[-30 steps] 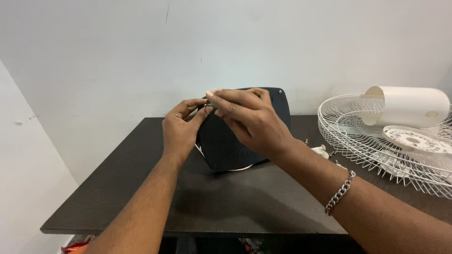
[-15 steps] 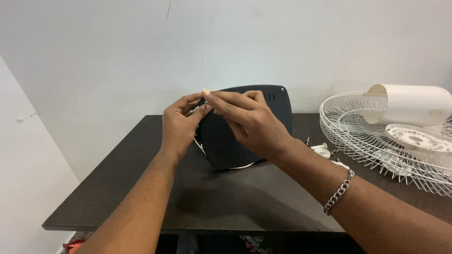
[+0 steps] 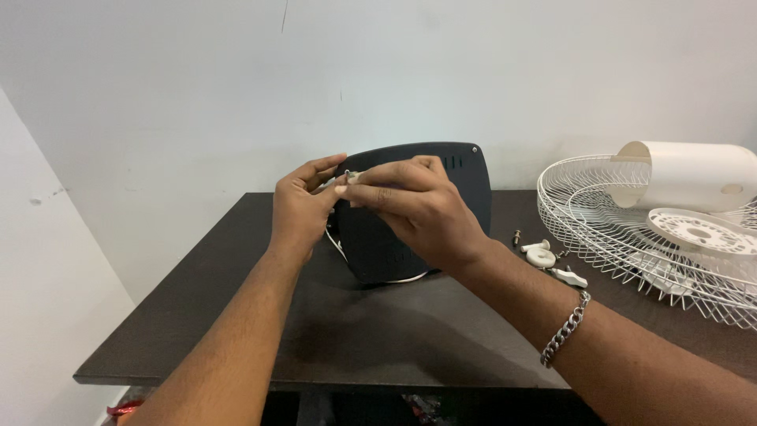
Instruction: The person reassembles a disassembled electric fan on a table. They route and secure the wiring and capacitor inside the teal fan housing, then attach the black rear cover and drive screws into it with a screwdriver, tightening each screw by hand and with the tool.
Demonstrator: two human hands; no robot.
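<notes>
- Far left: plain white wall, w/ the dark wood-grain desk (image 3: 236, 315) starting below it; matte, rectangular top.
- Left hand (image 3: 300, 207): forearm rises from bottom centre-left, wrist straight, palm turned right, fingers curled up; grip closed on a small pale piece (image 3: 351, 177), pinched at thumb and fingertips.
- The small piece sits between both hands, held above the desk, just in front of the dark panel's top edge; too small to tell its exact shape.
- Right hand (image 3: 418, 213): forearm comes in diagonally from bottom right, back of hand up, fingers extended left; grip closed on the same piece, fingertips meeting the left hand's.
- Behind hands: black plastic panel (image 3: 465, 177), rounded corners, smooth, standing upright on desk; thin white cable (image 3: 337, 244) beneath it.
- Right wrist: silver chain-link bracelet (image 3: 564, 331).
- Right of that: small white plastic parts (image 3: 540, 252) lying on desk.
- Far right: white wire fan guard (image 3: 599, 213), round mesh, holding a white cylinder housing (image 3: 694, 175).
</notes>
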